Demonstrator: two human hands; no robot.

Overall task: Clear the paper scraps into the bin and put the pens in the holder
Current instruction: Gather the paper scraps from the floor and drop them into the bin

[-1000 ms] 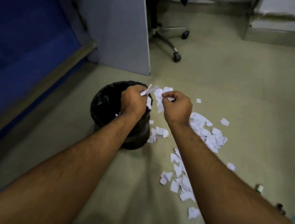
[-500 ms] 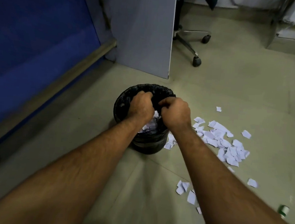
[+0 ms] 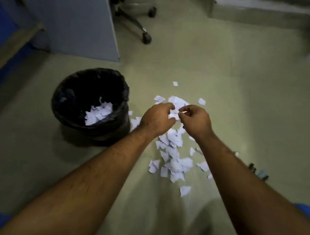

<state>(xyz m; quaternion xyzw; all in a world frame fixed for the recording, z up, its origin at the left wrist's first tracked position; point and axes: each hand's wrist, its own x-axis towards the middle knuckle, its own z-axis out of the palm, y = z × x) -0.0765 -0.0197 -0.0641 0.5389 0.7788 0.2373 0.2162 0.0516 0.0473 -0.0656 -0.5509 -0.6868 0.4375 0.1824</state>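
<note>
Head view only. Scraps [image 3: 173,156] strewn across floor [image 3: 243,115] just beside bin [image 3: 88,128], on its right; some already inside on black liner. Left hand [image 3: 156,120] and right hand [image 3: 196,120] close together over far end of pile, fingers loosely curled, nearly touching. Cannot tell whether either pinches paper: white pieces show between fingertips but may simply lie on floor beneath.

Risks, as judgement:
- Light, thin pieces likely to slip from a loose two-handed scoop and flutter down short of bin rim, given gap between pile and bin.
- Scraps tucked against bin base easy to miss, partly hidden behind left wrist.
- Stray pieces toward far side of floor easy to overlook.
- Bin light and lined with loose plastic; knocked by a forearm, could tip or shift.
- Small dark objects [image 3: 257,171] near right edge of floor, by right forearm, possibly pens; too blurred to say. Could be kicked or rolled away. No holder visible.

Writing: none legible. No brand or label readable on bin, scraps, or small objects.
</note>
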